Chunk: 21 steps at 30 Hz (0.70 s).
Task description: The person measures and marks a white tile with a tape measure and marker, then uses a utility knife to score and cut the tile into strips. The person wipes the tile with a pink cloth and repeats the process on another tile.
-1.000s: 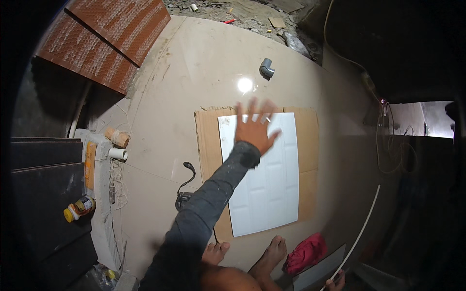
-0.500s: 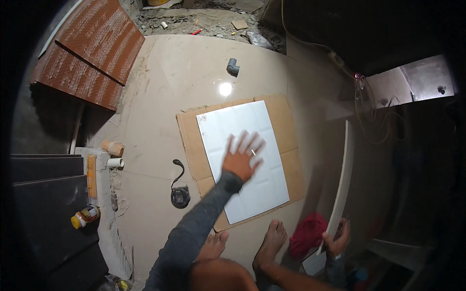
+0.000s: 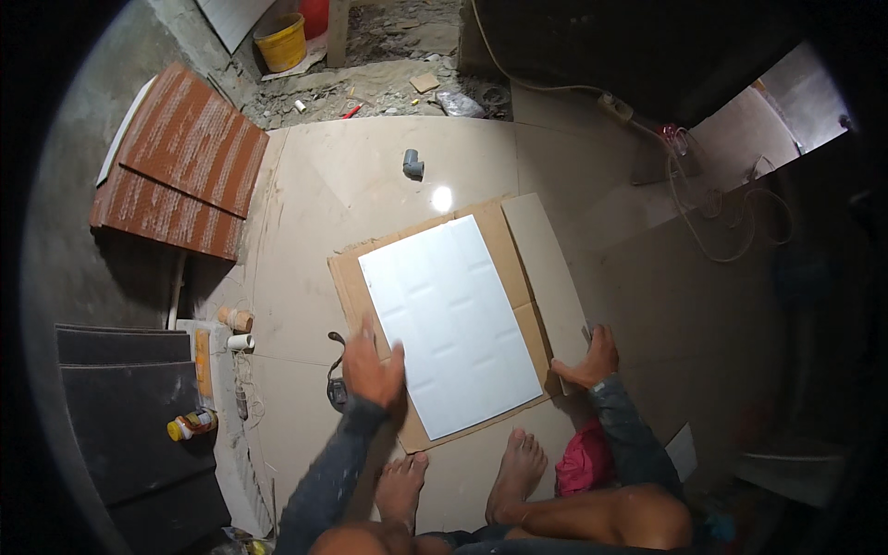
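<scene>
A white tile with raised brick-like relief [image 3: 449,328] lies on a brown cardboard sheet [image 3: 345,282]. My left hand [image 3: 375,365] is at the tile's left edge, fingers apart and slightly blurred; whether it touches the tile is unclear. My right hand [image 3: 587,361] grips a long beige tile strip [image 3: 536,259] along the cardboard's right side. Just left of my left hand sits a dark tool with a curved cord [image 3: 338,388], partly hidden. A crumpled pink cloth [image 3: 580,453] lies beside my right forearm, near my bare feet.
Patterned red tiles [image 3: 185,166] and dark tiles [image 3: 129,425] line the left, with a yellow-lidded bottle [image 3: 191,425] and a concrete ledge [image 3: 222,472]. A grey elbow fitting [image 3: 413,165] lies ahead. Behind are rubble [image 3: 388,92] and a yellow bucket [image 3: 277,46]. Cables [image 3: 712,250] hang at right.
My left hand has moved from over the white tile to its left edge. My right hand has brought the strip from the right, now lower and alongside the white tile.
</scene>
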{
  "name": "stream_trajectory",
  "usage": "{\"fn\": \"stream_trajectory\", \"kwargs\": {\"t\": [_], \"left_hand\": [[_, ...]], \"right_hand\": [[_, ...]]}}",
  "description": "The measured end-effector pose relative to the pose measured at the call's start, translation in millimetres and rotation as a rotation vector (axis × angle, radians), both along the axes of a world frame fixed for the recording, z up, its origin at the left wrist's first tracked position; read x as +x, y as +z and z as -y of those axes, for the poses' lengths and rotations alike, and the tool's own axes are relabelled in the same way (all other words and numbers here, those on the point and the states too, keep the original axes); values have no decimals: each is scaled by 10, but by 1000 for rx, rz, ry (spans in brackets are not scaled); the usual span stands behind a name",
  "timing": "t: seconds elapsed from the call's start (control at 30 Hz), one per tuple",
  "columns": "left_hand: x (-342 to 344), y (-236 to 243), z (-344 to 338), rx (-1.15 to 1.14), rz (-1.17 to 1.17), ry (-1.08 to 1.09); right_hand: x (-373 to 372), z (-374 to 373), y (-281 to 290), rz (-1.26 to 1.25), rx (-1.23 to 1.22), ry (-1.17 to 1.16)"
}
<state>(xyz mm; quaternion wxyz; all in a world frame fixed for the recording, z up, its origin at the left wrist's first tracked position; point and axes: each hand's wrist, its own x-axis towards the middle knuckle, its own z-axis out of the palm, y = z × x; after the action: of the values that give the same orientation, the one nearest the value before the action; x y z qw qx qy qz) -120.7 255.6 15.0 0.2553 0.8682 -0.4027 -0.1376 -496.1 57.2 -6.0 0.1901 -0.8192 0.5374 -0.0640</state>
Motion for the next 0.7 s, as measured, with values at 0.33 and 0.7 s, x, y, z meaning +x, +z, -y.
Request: {"fn": "stream_trajectory", "kwargs": {"t": [0.33, 0.7], "left_hand": [[-611, 61, -295, 324, -352, 63], [-538, -515, -528, 165, -793, 285]], "right_hand": [[312, 70, -18, 23, 135, -35], [771, -463, 272, 45, 178, 133]]}}
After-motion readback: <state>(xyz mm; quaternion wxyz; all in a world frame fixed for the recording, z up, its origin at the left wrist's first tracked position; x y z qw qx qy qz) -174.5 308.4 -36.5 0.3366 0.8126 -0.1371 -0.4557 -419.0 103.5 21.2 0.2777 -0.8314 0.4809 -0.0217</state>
